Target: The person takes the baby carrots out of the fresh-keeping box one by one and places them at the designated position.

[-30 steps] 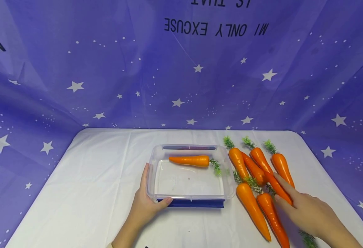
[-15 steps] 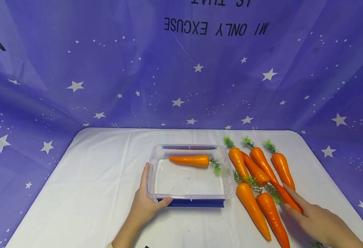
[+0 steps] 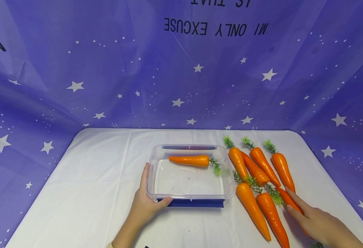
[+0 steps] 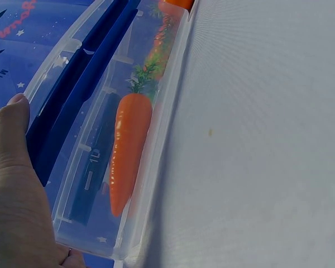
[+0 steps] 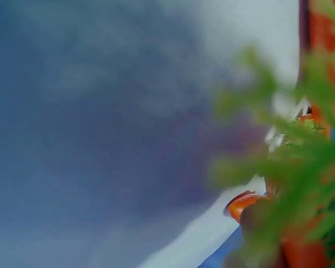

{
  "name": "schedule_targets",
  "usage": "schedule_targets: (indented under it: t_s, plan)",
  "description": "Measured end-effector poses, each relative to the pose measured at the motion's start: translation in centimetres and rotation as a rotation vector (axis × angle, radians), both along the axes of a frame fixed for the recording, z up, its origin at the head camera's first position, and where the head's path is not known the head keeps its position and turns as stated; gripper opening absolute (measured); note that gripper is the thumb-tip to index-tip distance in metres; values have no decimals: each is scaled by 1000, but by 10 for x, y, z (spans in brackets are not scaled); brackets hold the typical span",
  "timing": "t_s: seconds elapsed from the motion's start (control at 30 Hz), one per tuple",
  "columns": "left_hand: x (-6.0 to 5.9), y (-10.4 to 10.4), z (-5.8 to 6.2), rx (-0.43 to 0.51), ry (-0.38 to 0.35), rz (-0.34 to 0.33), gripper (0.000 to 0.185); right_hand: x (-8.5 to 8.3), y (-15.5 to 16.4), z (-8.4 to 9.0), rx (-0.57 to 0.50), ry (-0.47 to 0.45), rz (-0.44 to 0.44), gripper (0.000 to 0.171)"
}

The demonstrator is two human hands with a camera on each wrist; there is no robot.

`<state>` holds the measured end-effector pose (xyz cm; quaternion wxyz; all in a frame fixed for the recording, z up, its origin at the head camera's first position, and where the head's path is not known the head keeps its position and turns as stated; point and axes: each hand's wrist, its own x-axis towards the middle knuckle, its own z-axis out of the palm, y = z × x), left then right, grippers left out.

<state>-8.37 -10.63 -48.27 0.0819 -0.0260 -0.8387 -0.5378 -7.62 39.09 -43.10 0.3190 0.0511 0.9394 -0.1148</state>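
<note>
— Near the middle of the worktop point(image 3: 101, 162), how full is the clear box point(image 3: 152, 163)?
— One carrot point(image 3: 189, 160) lies along its far wall, leaves toward the right edge; the remainder of the floor is bare. The left hand point(image 3: 145, 205) grips the box's near left corner, thumb curled along the front rim

— And what's left outside?
— Seven loose carrots point(image 3: 256, 168), as far as I can count, bunched beside the box toward the right edge, some overlapping. The right hand point(image 3: 318, 224) lies with fairly straight fingers on the nearest one point(image 3: 288, 199) by the near right corner, touching but not closed round it. By my judgement the loading has barely begun: one in, the others waiting
</note>
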Motion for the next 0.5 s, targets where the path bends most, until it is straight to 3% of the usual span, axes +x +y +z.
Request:
schedule_targets:
  t_s: [0.5]
  plan:
    - [0, 0, 0, 4, -4, 3, 126, 0, -1, -3, 16, -52, 2, 96]
